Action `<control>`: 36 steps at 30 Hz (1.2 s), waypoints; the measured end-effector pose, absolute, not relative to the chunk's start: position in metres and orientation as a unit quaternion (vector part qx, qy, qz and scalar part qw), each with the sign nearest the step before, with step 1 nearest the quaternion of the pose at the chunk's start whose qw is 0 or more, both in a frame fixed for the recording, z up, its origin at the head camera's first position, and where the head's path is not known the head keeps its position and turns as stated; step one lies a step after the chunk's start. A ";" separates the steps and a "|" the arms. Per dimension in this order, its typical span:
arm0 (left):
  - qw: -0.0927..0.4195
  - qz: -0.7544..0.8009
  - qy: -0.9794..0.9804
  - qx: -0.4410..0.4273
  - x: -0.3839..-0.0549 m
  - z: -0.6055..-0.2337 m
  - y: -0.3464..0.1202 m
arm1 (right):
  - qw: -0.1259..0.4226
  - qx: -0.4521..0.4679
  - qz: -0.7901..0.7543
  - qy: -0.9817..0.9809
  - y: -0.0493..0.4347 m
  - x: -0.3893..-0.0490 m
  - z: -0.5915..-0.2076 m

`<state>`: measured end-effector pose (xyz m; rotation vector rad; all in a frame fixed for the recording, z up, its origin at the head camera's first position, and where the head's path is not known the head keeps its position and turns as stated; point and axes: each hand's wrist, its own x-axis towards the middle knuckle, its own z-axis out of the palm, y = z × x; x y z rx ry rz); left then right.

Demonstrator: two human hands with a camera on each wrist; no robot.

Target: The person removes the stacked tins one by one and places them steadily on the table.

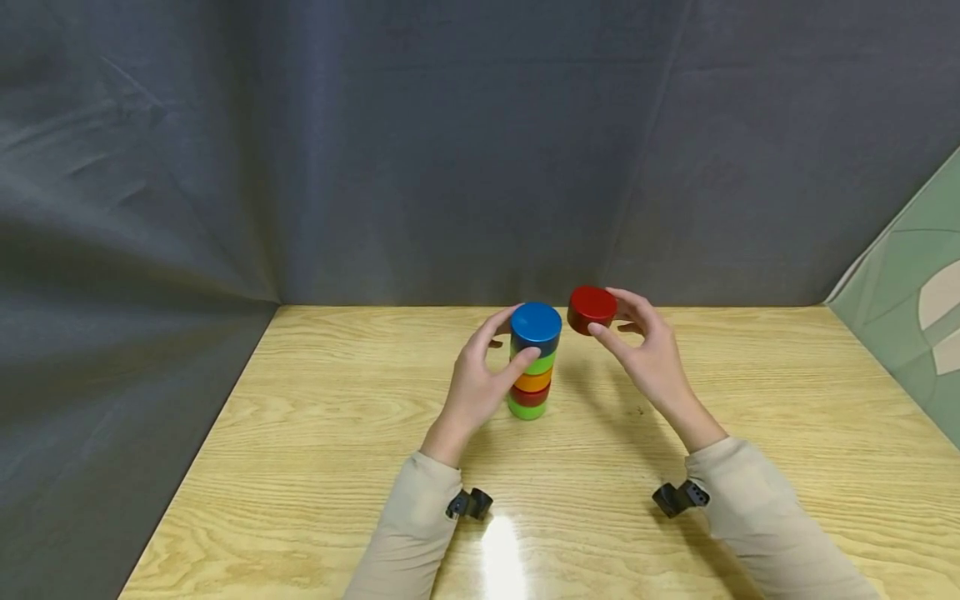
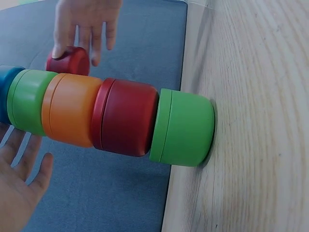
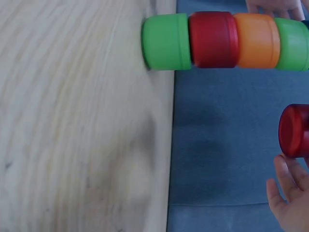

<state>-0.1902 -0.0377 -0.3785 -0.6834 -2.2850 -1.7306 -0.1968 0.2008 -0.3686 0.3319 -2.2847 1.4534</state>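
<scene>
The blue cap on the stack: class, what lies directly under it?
Under the blue cap sit a green cap, an orange cap, a red cap and a bottom green cap on the table. Their insides are hidden.

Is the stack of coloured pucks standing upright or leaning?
Upright. The stack stands straight on the table, blue on top. The left hand touches its side; the right hand holds a red puck apart.

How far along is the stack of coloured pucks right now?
Done: five pucks stand stacked on the wooden table, from the bottom green puck up through red, orange and green to the blue puck on top. In hand: the right hand holds a red puck in the air beside the top, while the left hand steadies the stack. Left: the held puck is not yet on the blue one.
</scene>
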 end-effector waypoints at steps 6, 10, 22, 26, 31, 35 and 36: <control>0.098 -0.584 -0.772 -0.230 -0.189 -0.377 -0.038 | 0.184 0.110 0.511 -0.832 0.204 -0.204 -0.379; 0.099 -0.582 -0.774 -0.229 -0.189 -0.377 -0.038 | 0.163 0.103 0.506 -0.841 0.204 -0.210 -0.384; 0.094 -0.587 -0.771 -0.228 -0.189 -0.377 -0.038 | 0.120 0.116 0.478 -0.862 0.209 -0.226 -0.391; 0.092 -0.587 -0.772 -0.225 -0.188 -0.376 -0.038 | 0.104 0.129 0.471 -0.866 0.214 -0.232 -0.394; 0.093 -0.585 -0.774 -0.225 -0.188 -0.376 -0.038 | 0.081 0.128 0.457 -0.876 0.219 -0.239 -0.398; 0.095 -0.583 -0.775 -0.225 -0.188 -0.376 -0.038 | 0.057 0.124 0.448 -0.884 0.221 -0.244 -0.402; 0.095 -0.583 -0.775 -0.224 -0.188 -0.376 -0.038 | 0.051 0.123 0.448 -0.884 0.222 -0.244 -0.403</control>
